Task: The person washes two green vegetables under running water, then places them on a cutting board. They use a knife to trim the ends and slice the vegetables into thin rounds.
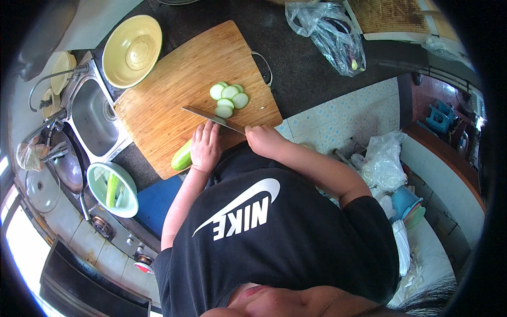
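A wooden cutting board [178, 79] lies on the dark countertop before me. My right hand [263, 140] grips the handle of a kitchen knife [206, 115], its blade reaching left across the board. Under my left hand [206, 146] lies a pale green zucchini-like vegetable [182, 156]; my fingers press on it and reach close to the blade. The end near the knife is hidden by that hand. Several round cut slices [229, 93] with white flesh and green rims rest in a loose cluster just beyond the blade.
A yellow bowl [132, 51] touches the board's far left side. Left are a steel sink [95, 115], a wok [68, 162] and a mint-green basin [132, 198] holding a green vegetable [112, 190]. A clear plastic bag [328, 39] with eggplants lies at the far right.
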Action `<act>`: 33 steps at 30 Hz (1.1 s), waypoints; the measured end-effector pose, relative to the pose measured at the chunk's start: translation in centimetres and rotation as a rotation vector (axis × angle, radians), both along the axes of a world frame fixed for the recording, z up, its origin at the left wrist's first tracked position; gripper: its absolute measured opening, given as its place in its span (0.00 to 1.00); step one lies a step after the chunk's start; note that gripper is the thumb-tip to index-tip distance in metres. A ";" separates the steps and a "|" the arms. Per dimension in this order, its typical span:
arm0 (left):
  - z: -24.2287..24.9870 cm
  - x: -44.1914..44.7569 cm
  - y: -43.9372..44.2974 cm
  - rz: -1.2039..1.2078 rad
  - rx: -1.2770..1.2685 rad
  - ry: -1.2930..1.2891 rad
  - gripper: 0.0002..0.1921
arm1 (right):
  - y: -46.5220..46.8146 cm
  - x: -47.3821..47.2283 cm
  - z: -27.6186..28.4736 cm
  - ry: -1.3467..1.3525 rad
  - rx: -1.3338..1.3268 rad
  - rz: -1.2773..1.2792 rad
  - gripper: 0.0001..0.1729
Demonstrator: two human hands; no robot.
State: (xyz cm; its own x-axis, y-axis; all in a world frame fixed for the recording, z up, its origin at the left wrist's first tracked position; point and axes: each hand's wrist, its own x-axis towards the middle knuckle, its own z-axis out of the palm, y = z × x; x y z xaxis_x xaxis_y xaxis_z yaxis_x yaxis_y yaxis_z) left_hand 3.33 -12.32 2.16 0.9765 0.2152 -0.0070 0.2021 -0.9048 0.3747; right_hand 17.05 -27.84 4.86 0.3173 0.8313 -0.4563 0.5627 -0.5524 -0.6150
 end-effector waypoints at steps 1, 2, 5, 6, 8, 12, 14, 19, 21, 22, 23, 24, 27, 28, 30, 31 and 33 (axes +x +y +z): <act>0.0 0.0 0.0 0.008 -0.006 0.009 0.23 | -0.1 0.1 -0.4 0.005 -0.001 -0.021 0.10; 0.2 0.0 0.0 0.008 -0.010 0.003 0.23 | -0.2 0.0 -0.6 0.013 -0.005 -0.047 0.11; 0.1 0.1 0.1 0.016 -0.014 -0.015 0.23 | -0.7 0.4 -0.7 0.018 0.005 -0.109 0.13; 0.0 0.0 0.0 0.018 -0.016 -0.025 0.23 | -0.8 0.6 -0.4 0.021 -0.007 -0.124 0.13; 0.0 -0.2 0.0 0.022 -0.019 -0.036 0.23 | -1.1 0.8 0.3 0.001 0.026 -0.136 0.13; -0.3 -0.3 -0.1 0.037 -0.028 -0.036 0.21 | -2.0 0.5 2.5 -0.100 0.094 -0.044 0.11; -0.5 -0.4 -0.2 0.045 -0.020 -0.023 0.19 | -2.3 0.0 3.2 -0.121 0.062 0.026 0.10; -0.7 -0.6 0.0 0.039 -0.005 0.078 0.17 | -2.6 -0.8 3.5 -0.111 0.012 0.122 0.04; -0.8 -0.6 0.0 0.029 -0.007 0.040 0.17 | -2.6 -0.9 3.5 -0.098 0.064 0.102 0.04; -0.8 -0.6 0.0 0.026 -0.011 0.032 0.17 | -2.6 -0.9 3.5 -0.100 0.054 0.108 0.04; -0.7 -0.5 0.0 0.027 -0.003 0.017 0.17 | -2.6 -0.9 3.5 -0.101 0.089 0.094 0.04; -0.7 -0.5 -0.1 0.028 0.002 0.013 0.17 | -2.6 -0.9 3.6 -0.107 0.098 0.094 0.04; -0.5 -0.4 -0.2 0.037 0.016 -0.005 0.16 | -2.4 -0.9 3.8 -0.099 0.097 0.084 0.04; -0.5 -0.3 -0.2 0.043 0.021 -0.006 0.16 | -2.3 -0.8 3.8 -0.097 0.087 0.083 0.04; -0.5 -0.3 -0.1 0.032 0.027 -0.011 0.16 | -2.1 -0.8 3.8 -0.083 0.069 0.092 0.04; -0.5 -0.2 -0.1 0.029 0.032 -0.005 0.16 | -2.0 -0.8 3.8 -0.083 0.047 0.103 0.04; -0.5 -0.2 -0.1 0.036 0.022 0.001 0.15 | -1.9 -0.8 3.7 -0.080 0.058 0.101 0.04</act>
